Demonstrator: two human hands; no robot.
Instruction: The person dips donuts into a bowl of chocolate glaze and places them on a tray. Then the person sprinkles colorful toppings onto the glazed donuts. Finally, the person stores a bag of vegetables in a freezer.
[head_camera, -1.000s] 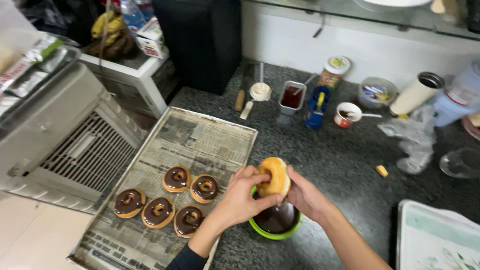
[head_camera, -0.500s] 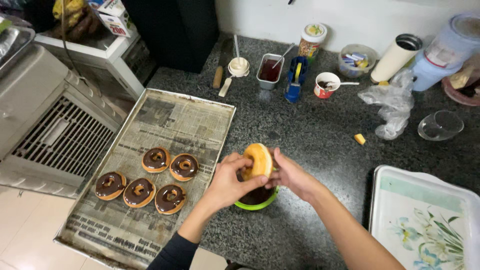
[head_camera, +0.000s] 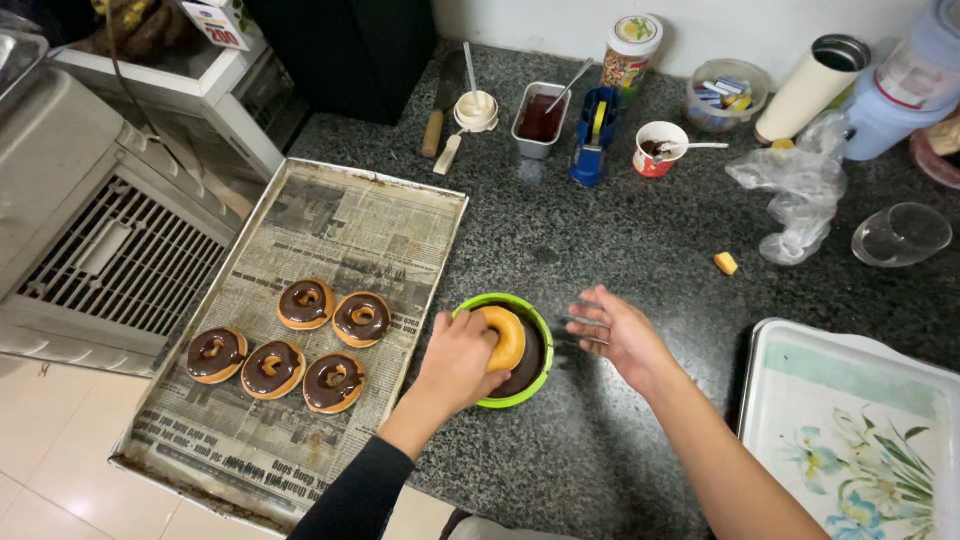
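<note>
My left hand (head_camera: 457, 362) grips a plain golden doughnut (head_camera: 505, 336) and holds it tilted in a green bowl (head_camera: 490, 302) of dark chocolate glaze (head_camera: 530, 362) on the black granite counter (head_camera: 620, 240). My right hand (head_camera: 618, 332) hovers just right of the bowl, fingers spread, holding nothing. Left of the bowl lies a metal baking tray (head_camera: 415, 195) lined with newspaper, carrying several chocolate-glazed doughnuts (head_camera: 306, 303) in its near half.
A floral tray (head_camera: 850, 440) sits at the lower right. Along the back stand a knife (head_camera: 440, 110), a small tub of dark sauce (head_camera: 541, 118), a blue holder (head_camera: 594, 135), a sprinkle jar (head_camera: 630, 50), a red cup (head_camera: 660, 148), a crumpled plastic bag (head_camera: 795, 185) and a glass bowl (head_camera: 900, 233).
The doughnut, held above the bowl by both hands, has been lowered into the glaze by my left hand. My right hand has let go and drawn away to the right.
</note>
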